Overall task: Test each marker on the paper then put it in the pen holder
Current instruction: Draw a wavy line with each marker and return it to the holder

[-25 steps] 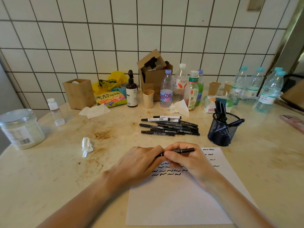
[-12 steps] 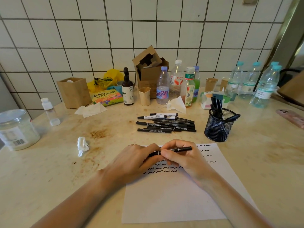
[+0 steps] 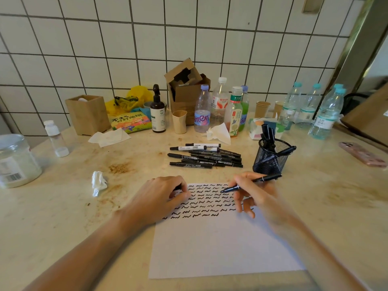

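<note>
Stained table (image 3: 63,217) first, and on it the paper (image 3: 220,244), rows of black squiggles across its top half, bottom half blank. Behind it the mesh holder (image 3: 270,160), a few markers already standing in it, and a pile of markers (image 3: 205,157) waiting just left of it. Right hand (image 3: 252,196) grips an uncapped marker (image 3: 251,184), tip poised over the upper rows (touching or just off, can't tell). Left hand (image 3: 161,196) rests on the paper's top left corner, fingers curled round something small and dark, likely the cap. The risks as I see them: scribbling over old marks would hide a dry tip, a lifted left hand lets the sheet slide, and a forgotten cap means ink in the holder.
</note>
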